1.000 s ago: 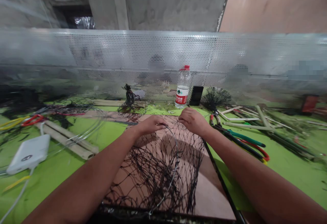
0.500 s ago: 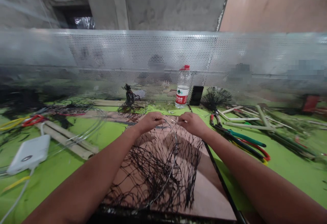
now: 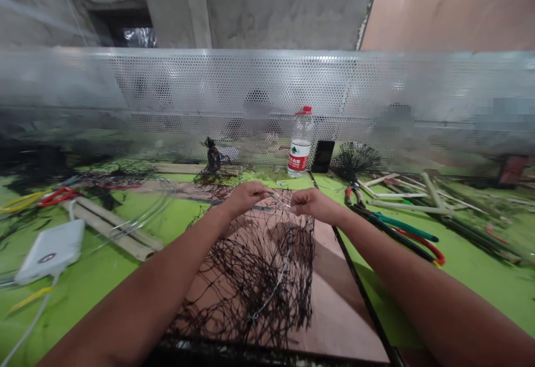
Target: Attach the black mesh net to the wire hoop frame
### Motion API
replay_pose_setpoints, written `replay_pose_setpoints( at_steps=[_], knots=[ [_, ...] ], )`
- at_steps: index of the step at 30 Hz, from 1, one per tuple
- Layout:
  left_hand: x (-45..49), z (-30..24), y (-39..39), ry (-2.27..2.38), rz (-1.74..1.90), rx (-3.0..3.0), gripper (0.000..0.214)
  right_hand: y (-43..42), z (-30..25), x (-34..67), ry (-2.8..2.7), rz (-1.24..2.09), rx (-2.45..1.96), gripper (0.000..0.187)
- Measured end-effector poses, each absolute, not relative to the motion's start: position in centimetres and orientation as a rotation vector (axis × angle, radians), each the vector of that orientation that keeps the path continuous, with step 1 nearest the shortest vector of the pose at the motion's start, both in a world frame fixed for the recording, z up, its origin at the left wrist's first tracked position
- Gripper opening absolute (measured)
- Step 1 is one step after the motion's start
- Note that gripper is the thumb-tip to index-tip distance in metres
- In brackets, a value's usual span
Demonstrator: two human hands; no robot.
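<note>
Two hands, closer together than a second ago: our left hand (image 3: 246, 195) and right hand (image 3: 313, 205) both pinch the net's (image 3: 259, 266) top edge. It bunches narrower over the board (image 3: 338, 300) on the tabletop (image 3: 104, 278), so the gathering looks well underway.

Even, fairly bright light falls from above, glaring on the perforated metal screen (image 3: 267, 93). Soft shadows lie under the forearms on the worktop (image 3: 104, 266). The edges bend and smear; the left side and far background are blurred.
</note>
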State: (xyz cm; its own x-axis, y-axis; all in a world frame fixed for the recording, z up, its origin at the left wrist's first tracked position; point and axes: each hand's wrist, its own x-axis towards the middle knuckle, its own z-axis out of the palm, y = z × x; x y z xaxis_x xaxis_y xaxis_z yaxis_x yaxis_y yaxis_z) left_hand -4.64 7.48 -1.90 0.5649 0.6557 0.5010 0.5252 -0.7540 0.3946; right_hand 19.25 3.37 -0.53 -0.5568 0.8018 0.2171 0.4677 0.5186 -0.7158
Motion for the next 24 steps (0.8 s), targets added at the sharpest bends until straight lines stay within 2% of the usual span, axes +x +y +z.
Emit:
replay_pose_setpoints(
  at_steps=[8, 10, 15, 21, 24],
  knots=[
    [-4.8, -1.3, 6.9, 0.924, 0.979, 2.662, 0.025, 3.0, -1.8, 18.1, -2.149, 1.101, -0.966, 0.012],
    [-4.9, -1.2, 6.8, 0.906, 0.968, 2.695, 0.026, 3.0, -1.9, 17.9, -2.166, 1.084, -0.947, 0.015],
    [-4.6, -1.4, 6.9, 0.885, 0.891, 2.724, 0.026, 3.2, -1.9, 17.8, -2.335, 0.661, -1.002, 0.032],
    [-3.8, -1.1, 6.0, 0.820, 0.877, 2.750, 0.029, 3.3, -2.5, 17.7, -2.554, -0.040, -0.930, 0.028],
    [-3.2, -0.7, 5.3, 0.868, 0.844, 2.824, 0.037, 3.2, -2.2, 17.9, -2.548, -0.228, -0.987, 0.029]
  ],
)
